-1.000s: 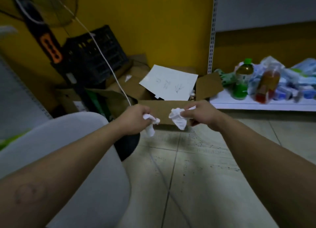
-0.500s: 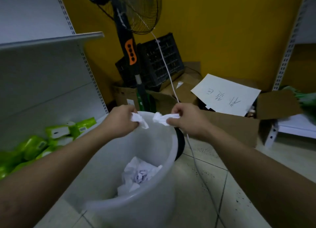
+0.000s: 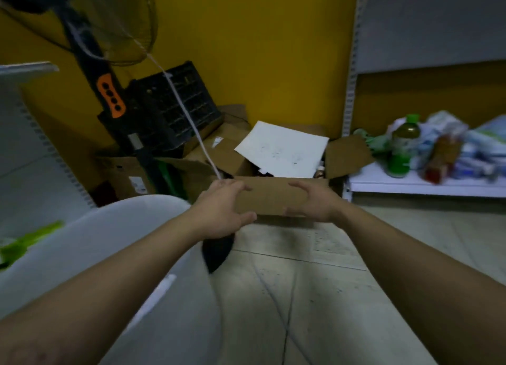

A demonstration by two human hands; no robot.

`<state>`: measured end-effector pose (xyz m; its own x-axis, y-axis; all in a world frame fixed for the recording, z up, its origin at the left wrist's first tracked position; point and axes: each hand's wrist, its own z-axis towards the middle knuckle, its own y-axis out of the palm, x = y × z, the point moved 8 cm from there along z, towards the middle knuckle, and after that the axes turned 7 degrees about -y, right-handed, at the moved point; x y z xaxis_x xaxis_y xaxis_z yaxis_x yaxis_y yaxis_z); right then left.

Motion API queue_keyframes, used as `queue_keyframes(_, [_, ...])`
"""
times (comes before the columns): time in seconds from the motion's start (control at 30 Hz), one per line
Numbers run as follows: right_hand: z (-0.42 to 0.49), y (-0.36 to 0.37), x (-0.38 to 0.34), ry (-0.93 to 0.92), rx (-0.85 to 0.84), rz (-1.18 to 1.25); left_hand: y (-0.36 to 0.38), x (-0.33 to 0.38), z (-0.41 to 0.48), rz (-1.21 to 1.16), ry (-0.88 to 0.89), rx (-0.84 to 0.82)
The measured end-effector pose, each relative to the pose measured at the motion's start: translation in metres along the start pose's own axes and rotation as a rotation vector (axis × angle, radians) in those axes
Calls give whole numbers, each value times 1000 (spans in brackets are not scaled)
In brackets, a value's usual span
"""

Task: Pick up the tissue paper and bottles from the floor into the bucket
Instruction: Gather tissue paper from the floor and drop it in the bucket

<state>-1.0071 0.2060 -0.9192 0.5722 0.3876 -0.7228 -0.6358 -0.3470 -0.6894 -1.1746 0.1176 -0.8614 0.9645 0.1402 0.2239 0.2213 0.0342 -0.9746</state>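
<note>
Head view: both arms are being stretched forward above the floor, and nothing is being held in either hand. The left hand is being held with its fingers spread wide and loosely bent. The right hand is being held facing it, its fingers likewise wide and empty. The two hands are being kept apart from each other, in front of a cardboard box. The bucket, white and blurred, is being shown at lower left, under the left forearm; its contents cannot be told. On the low shelf at right, a green-capped bottle is being kept upright, with a reddish bottle just beside it among blurred packets. A paper sheet is being carried on the box's open top. Behind, a fan and a black crate are being framed against the yellow wall, with a white cord hanging down toward the box.
</note>
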Motion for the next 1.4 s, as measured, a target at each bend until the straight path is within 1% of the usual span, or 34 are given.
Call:
queue_keyframes(0.07, [-24, -27, 55, 169, 87, 181, 25, 49, 13, -36, 70, -29])
queue_keyframes(0.17, [-71, -57, 127, 352, 170, 195, 67, 124, 25, -103, 159, -100])
queue_keyframes(0.3, [-145, -70, 214, 608, 177, 216, 130, 205, 26, -171, 263, -212])
queue_keyframes(0.37, [-176, -68, 247, 697, 175, 261, 165, 236, 23, -167, 290, -284])
queue_keyframes(0.43, [-198, -67, 270, 755, 213, 312, 196, 264, 21, -144, 308, -338])
queue_keyframes(0.5, [-209, -66, 285, 785, 240, 286, 220, 287, 19, -120, 313, -380])
queue_keyframes(0.6, [-223, -74, 301, 800, 197, 38, 252, 308, 13, -78, 301, -453])
queue_keyframes(0.67, [-229, -77, 313, 797, 174, -55, 271, 312, 11, -27, 292, -498])
queue_keyframes(0.73, [-226, -70, 327, 802, 90, -102, 289, 311, 17, -3, 288, -509])
queue_keyframes(0.83, [-219, -47, 350, 836, -38, -105, 324, 305, 23, -11, 284, -559])
queue_keyframes(0.87, [-214, -46, 356, 836, -29, -126, 336, 302, 23, -21, 288, -584])
queue_keyframes(0.97, [-212, -55, 374, 848, 71, -174, 374, 296, 21, -20, 311, -651])
queue_keyframes(1.03, [-223, -60, 386, 859, 86, -190, 401, 297, 20, -7, 330, -688])
queue_keyframes(1.1, [-244, -66, 401, 906, 102, -196, 420, 306, 26, -10, 369, -671])
queue_keyframes(1.23, [-296, -92, 423, 970, 87, -267, 443, 350, 38, -68, 522, -550])
queue_keyframes(1.3, [-317, -99, 430, 993, 73, -260, 454, 370, 39, -37, 597, -508])
queue_keyframes(1.33, [-325, -99, 432, 1002, 49, -241, 461, 376, 38, -4, 623, -508])
queue_keyframes(1.4, [-331, -92, 433, 1010, -2, -201, 476, 378, 37, 28, 609, -569])
